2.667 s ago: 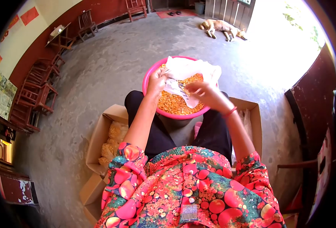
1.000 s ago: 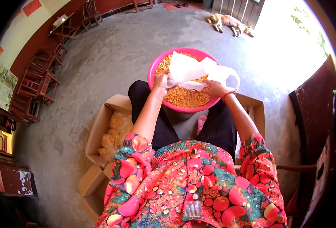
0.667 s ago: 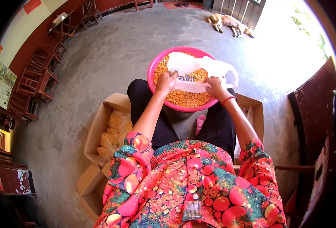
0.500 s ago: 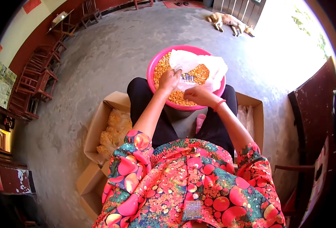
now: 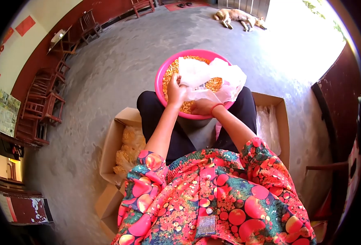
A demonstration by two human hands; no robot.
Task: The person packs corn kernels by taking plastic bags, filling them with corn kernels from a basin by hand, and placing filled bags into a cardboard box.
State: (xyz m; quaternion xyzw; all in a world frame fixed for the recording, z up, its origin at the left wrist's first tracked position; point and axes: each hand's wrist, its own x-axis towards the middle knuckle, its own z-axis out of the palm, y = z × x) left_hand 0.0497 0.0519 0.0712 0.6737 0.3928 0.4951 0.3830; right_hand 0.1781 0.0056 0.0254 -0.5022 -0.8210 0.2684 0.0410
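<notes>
A pink basin (image 5: 160, 81) filled with yellow-orange corn kernels (image 5: 171, 73) stands between my knees. A whitish, thin plastic bag (image 5: 197, 72) lies spread over the kernels and hangs across the far right rim. My left hand (image 5: 176, 90) is closed on the bag's near left edge, above the kernels. Low in the basin, by the near rim, my right hand (image 5: 205, 107) has its fingers curled beside the bag's lower edge. The fingertips are partly hidden, so what they hold does not show. A red bracelet circles that wrist.
At my left, an open cardboard box (image 5: 107, 155) holds bags of yellow contents (image 5: 129, 149). Another box (image 5: 284, 122) with clear plastic bags (image 5: 268, 126) is at my right. Wooden chairs (image 5: 41, 98) line the left wall. A dog (image 5: 239, 18) lies near the bright doorway.
My left hand has lifted and turned, raising the bag's left part over the kernels. My right hand has shifted slightly left toward it. The view has turned a little.
</notes>
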